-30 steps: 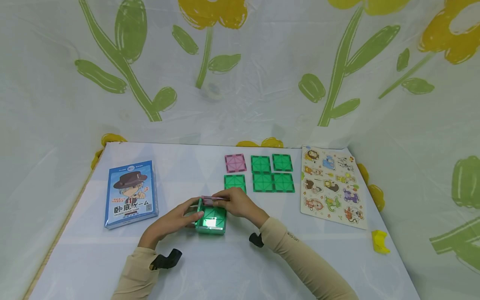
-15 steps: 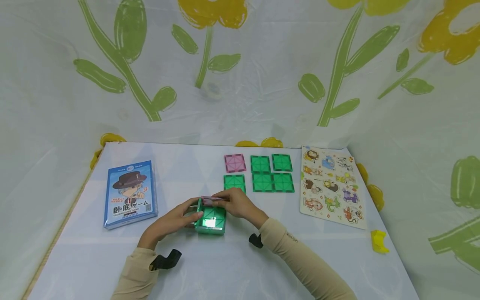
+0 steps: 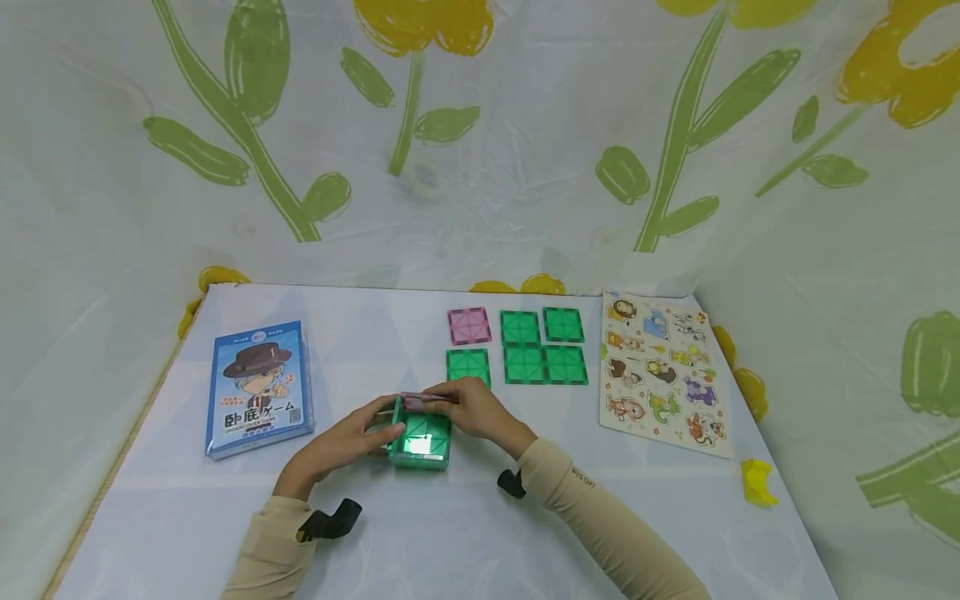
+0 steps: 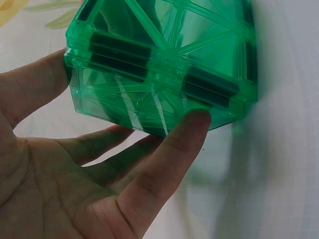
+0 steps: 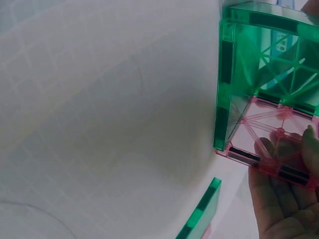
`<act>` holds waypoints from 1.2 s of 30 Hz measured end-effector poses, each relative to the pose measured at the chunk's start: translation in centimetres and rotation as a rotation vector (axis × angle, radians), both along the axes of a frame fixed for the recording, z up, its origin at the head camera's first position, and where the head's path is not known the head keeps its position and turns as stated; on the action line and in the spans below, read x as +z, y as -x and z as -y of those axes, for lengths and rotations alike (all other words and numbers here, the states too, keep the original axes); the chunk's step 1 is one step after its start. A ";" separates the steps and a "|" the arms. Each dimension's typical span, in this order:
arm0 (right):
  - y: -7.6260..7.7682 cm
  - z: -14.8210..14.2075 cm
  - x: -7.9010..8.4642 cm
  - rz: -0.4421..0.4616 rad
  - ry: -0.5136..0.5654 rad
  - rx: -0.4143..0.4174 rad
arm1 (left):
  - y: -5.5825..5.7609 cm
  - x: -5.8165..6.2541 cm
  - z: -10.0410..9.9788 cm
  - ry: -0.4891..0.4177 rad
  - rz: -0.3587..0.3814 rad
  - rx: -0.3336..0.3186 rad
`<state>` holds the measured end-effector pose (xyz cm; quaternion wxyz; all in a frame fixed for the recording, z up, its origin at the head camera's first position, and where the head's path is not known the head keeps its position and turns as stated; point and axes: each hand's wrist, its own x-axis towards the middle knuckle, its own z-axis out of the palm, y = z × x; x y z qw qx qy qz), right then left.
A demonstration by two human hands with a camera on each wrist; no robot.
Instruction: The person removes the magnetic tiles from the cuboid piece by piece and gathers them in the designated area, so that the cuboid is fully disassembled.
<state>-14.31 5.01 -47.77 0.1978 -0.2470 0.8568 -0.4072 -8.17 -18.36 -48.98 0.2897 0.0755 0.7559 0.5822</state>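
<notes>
Green see-through magnetic tiles form a small open-sided box (image 3: 426, 442) at the middle of the table. My left hand (image 3: 360, 437) grips its left side; in the left wrist view a fingertip (image 4: 197, 119) lies on the lower green tile, just under the dark magnet strips. At the box's far side my right hand (image 3: 480, 408) pinches a pink magnetic tile (image 3: 414, 400), its edge along the green tiles. The right wrist view shows this pink tile (image 5: 249, 132) against the green walls (image 5: 227, 74), a thumb on one face and fingers behind.
Behind the right hand lie several flat green tiles (image 3: 525, 364) and one pink tile (image 3: 469, 326). A blue game box (image 3: 258, 387) stands to the left, an animal sticker board (image 3: 663, 375) to the right. A yellow piece (image 3: 759, 482) lies near the right edge.
</notes>
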 end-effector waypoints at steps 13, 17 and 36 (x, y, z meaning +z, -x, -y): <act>0.0 -0.2 -0.3 -0.012 0.002 0.008 | 0.0 0.2 -0.1 -0.005 -0.002 -0.003; 0.1 -0.3 -0.6 -0.018 0.020 0.010 | -0.1 0.2 0.0 0.007 0.005 0.004; 0.1 -0.7 -0.8 -0.020 0.049 0.003 | -0.2 -0.2 0.1 0.008 -0.002 0.016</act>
